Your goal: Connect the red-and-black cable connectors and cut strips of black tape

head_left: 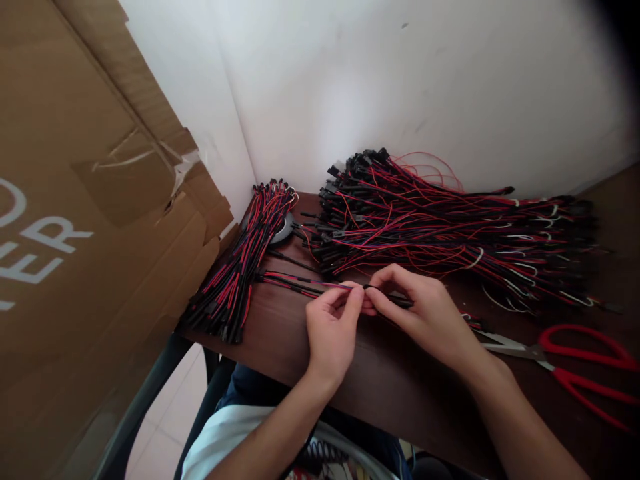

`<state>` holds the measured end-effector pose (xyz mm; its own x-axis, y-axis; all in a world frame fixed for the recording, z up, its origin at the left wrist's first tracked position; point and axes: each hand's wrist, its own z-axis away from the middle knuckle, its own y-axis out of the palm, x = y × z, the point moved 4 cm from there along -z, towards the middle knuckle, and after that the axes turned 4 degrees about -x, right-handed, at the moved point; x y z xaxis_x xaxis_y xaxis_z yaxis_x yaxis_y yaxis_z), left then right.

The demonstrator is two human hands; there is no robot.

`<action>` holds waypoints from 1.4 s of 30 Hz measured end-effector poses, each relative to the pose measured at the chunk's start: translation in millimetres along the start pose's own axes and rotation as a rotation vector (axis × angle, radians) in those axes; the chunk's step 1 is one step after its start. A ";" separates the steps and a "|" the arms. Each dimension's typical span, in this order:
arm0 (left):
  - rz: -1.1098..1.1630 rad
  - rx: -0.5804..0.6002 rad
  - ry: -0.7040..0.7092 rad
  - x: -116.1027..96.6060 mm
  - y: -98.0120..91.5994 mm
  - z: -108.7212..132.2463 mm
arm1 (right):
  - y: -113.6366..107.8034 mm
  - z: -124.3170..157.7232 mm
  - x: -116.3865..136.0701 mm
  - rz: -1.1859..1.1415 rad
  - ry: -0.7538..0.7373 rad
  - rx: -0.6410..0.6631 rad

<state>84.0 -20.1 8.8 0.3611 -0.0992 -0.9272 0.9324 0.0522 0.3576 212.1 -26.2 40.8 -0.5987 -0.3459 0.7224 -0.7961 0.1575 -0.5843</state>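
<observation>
Wires stretch lengthwise along the bench, left of the scissors, pinched between the fingers of the left hand and right hand, the latter nearer the scissors.

Thin red-and-black wires look plastic-coated; the dark brown wood-look desk is smooth, faintly glossy; the large brown cardboard box is matt and creased.
</observation>
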 end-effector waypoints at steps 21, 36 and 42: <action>0.101 -0.111 -0.069 3.3 -6.1 -4.2 | -1.7 -0.8 12.7 -0.001 -0.177 -0.101; 0.066 -0.065 -0.017 3.2 -4.6 -2.7 | 1.1 0.6 -3.4 -0.106 0.039 -0.142; 0.040 -0.063 0.006 3.4 -4.9 -4.4 | 2.2 1.1 -3.5 -0.145 0.071 -0.131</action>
<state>80.6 -16.2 3.4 0.3974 -0.0898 -0.9132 0.9147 0.1185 0.3864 212.5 -25.7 36.5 -0.4778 -0.3084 0.8226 -0.8764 0.2316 -0.4222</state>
